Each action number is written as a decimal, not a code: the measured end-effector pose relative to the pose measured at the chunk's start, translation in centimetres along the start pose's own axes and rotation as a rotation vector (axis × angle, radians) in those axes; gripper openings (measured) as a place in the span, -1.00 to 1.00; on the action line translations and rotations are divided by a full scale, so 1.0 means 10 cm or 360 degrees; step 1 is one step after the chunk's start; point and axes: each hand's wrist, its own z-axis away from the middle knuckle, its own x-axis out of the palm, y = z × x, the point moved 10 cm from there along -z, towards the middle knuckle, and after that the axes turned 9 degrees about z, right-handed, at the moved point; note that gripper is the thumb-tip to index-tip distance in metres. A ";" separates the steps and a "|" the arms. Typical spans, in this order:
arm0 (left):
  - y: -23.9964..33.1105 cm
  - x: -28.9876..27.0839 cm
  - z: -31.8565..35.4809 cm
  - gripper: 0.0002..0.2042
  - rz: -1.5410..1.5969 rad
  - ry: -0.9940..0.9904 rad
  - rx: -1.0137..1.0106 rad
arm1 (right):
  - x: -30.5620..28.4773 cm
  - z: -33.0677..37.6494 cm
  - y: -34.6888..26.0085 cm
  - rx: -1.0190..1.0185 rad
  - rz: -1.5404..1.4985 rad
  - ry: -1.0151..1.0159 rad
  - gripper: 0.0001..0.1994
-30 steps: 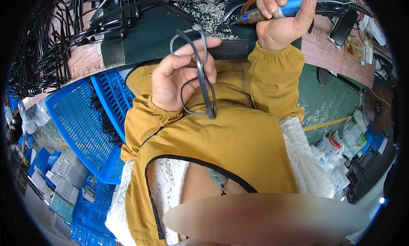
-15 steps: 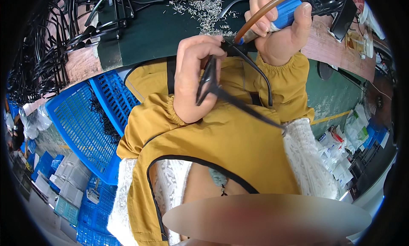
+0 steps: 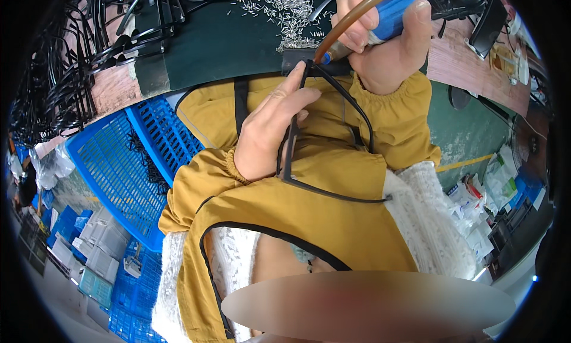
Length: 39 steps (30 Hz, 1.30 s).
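Hands grip: left hand [image 3: 270, 132] black eyeglass frame [image 3: 324, 135], right hand [image 3: 380, 40] blue tool [image 3: 392, 16].

— How many things do we hold?
— One black plastic spectacle frame [image 3: 324, 135] in our left hand [image 3: 267, 132], one blue-handled tool [image 3: 389, 16] in our right hand [image 3: 380, 46].
— Crates beside our left hand?
— Two blue plastic lattice crates [image 3: 119, 176].

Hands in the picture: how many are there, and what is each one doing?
2. The left hand holds a black eyeglass frame against the yellow apron. The right hand grips a blue-handled tool at the frame's top, by the bench edge. No others show.
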 end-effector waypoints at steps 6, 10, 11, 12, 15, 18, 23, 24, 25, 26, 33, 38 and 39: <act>-0.02 -0.04 0.02 -0.56 0.0012 0.0174 0.0140 | -0.16 0.05 0.19 0.0280 0.0127 0.0203 -0.60; 0.01 -0.02 0.01 -0.59 0.0005 0.0196 0.0203 | -0.10 -0.03 0.18 0.0244 -0.0051 0.0137 -0.63; 0.02 -0.02 0.01 -0.60 -0.0012 0.0195 0.0187 | -0.10 -0.05 0.15 0.0231 -0.0092 0.0161 -0.63; 0.03 -0.03 0.01 -0.61 -0.0008 0.0191 0.0160 | -0.09 -0.04 0.10 0.0215 -0.0132 0.0186 -0.62; 0.05 -0.06 0.00 -0.64 0.0036 0.0208 0.0084 | 0.03 0.10 -0.14 0.0223 -0.0204 0.0071 -0.53; 0.01 -0.05 -0.03 -0.72 0.0189 0.0213 0.0009 | 0.33 0.42 -0.26 0.0483 -0.0205 -0.0429 -0.52; -0.15 -0.17 -0.08 -0.83 0.0516 0.0348 -0.0034 | -0.17 0.29 -0.38 0.0492 -0.0066 -0.0151 -0.51; -0.14 -0.24 -0.07 -0.83 0.0519 0.0366 -0.0015 | -0.32 0.23 -0.43 0.0442 -0.0245 -0.0031 -0.50; -0.03 -0.48 0.03 -0.83 0.0321 0.0454 0.0065 | -0.44 0.15 -0.49 0.0376 -0.0207 0.0039 -0.51; 0.03 -0.75 0.13 -0.82 0.0515 0.0711 0.0200 | -0.58 0.11 -0.56 0.0271 -0.0277 0.0122 -0.52; 0.34 -2.51 1.08 -0.59 -0.0657 0.1786 -0.0287 | -1.06 0.13 -0.66 0.0009 0.0095 0.0388 -0.53; -0.23 -2.74 0.40 -0.25 -0.0529 0.1884 -0.0165 | -1.15 0.15 -0.62 0.0029 0.0096 0.0462 -0.56; -0.07 -2.66 0.27 -0.22 -0.0786 0.1869 0.0100 | -1.11 0.13 -0.62 0.0029 0.0033 0.0411 -0.57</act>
